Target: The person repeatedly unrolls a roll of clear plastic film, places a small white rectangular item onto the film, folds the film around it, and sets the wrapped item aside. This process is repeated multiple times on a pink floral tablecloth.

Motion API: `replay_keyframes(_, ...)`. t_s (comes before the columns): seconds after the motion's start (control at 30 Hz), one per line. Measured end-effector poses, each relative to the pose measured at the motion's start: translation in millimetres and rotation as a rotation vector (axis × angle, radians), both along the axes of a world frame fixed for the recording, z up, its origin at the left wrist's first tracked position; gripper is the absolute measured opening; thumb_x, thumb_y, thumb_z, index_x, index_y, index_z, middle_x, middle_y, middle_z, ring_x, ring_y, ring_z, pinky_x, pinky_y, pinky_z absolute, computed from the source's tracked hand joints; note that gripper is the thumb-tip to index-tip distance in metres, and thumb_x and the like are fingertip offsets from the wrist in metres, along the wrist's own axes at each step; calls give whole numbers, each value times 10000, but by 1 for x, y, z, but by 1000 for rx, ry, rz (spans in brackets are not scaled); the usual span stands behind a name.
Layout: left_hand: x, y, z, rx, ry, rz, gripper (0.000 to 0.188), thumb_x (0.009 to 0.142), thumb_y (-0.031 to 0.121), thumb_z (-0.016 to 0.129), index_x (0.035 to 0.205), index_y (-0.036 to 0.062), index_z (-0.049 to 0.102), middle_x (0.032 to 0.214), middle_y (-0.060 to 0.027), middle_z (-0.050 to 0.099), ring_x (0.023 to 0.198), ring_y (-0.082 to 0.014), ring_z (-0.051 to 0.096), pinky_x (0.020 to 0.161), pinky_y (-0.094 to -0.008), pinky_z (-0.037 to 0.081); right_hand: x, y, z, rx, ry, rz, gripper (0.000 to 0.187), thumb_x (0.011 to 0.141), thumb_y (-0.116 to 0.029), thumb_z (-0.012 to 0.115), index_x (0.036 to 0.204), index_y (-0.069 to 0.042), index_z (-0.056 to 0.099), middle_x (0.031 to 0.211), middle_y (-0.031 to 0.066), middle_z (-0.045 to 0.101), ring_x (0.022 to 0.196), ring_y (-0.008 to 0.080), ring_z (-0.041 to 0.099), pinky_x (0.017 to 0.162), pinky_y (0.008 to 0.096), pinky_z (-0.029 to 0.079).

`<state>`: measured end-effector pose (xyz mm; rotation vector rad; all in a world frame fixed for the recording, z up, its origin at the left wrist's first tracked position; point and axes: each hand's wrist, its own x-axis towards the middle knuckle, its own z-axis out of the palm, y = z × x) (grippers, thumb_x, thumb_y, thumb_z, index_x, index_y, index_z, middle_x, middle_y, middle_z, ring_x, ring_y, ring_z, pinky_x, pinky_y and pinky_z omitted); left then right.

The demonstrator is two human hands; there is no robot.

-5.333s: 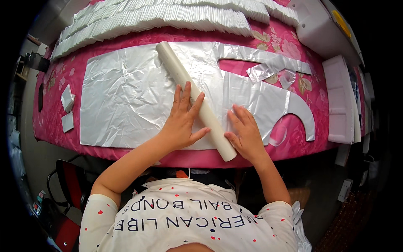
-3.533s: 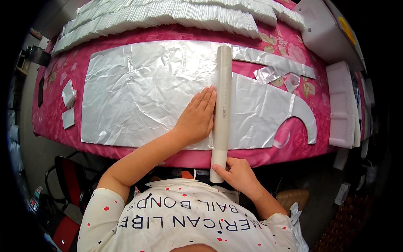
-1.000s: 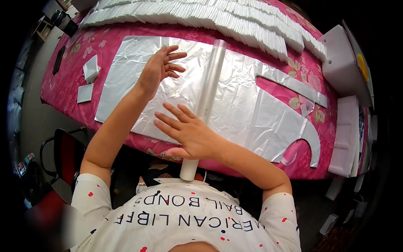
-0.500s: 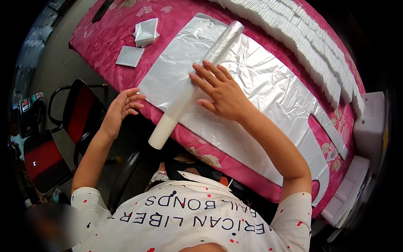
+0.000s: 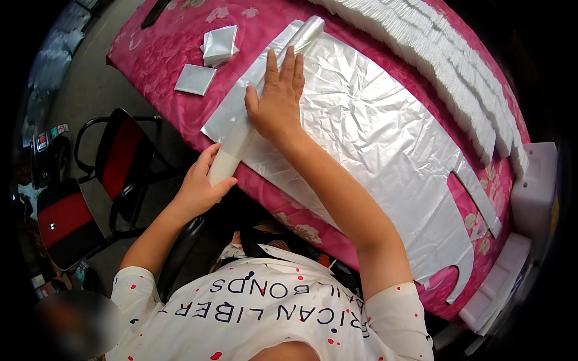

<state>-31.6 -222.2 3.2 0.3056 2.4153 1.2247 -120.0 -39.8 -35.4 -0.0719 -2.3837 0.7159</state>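
Note:
A pale roller tube (image 5: 225,162) lies slantwise across a stack of thin silvery-white plastic bags (image 5: 367,114), its near end jutting past the table edge. My left hand (image 5: 205,183) is closed around that near end, thumb on one side and fingers on the other. With its fingers stretched out, my right hand (image 5: 277,99) lies flat on the tube farther along, palm down. Shiny plastic film (image 5: 308,35) wraps the tube's far part. At the bags' right end are cut-out handle loops (image 5: 478,195).
Folded silvery squares (image 5: 220,45) sit at the table's far left, one square (image 5: 195,79) apart. Long rows of folded white packets (image 5: 421,57) line the far edge of the pink flowered tablecloth (image 5: 147,66). White foam boxes (image 5: 533,180) stand right; a red-black chair (image 5: 123,150) stands left.
My left hand has come in from beside the tube and closed on its near end. My right hand has slid left and away from me along the tube, which has rolled leftward over the bags.

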Motion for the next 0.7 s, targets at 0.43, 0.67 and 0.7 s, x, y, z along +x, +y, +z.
replay_keyframes(0.43,22,113,30,686,-1062,-295,825,768,510,592,1319,-47,333,1018,-216,568,850,-244,640,754,-313,528,113,114,92,-1749,-7,343,583,757,-204,699,1192,0,369,873,69,547,769,150,587,701,306,515)
replay_keyframes(0.67,50,163,10,356,-511,-296,435,938,366,471,1205,23,448,902,-71,570,770,-111,561,661,-273,487,161,125,50,-1512,1,40,523,775,-179,713,1141,21,396,911,88,556,814,174,597,715,321,500)
replay_keyframes(0.7,54,163,10,318,-610,-298,423,940,366,467,1191,27,455,871,-69,573,730,-110,566,625,-268,491,168,133,48,-1539,-11,21,513,777,-178,711,1135,20,401,909,86,557,823,171,596,722,317,497)
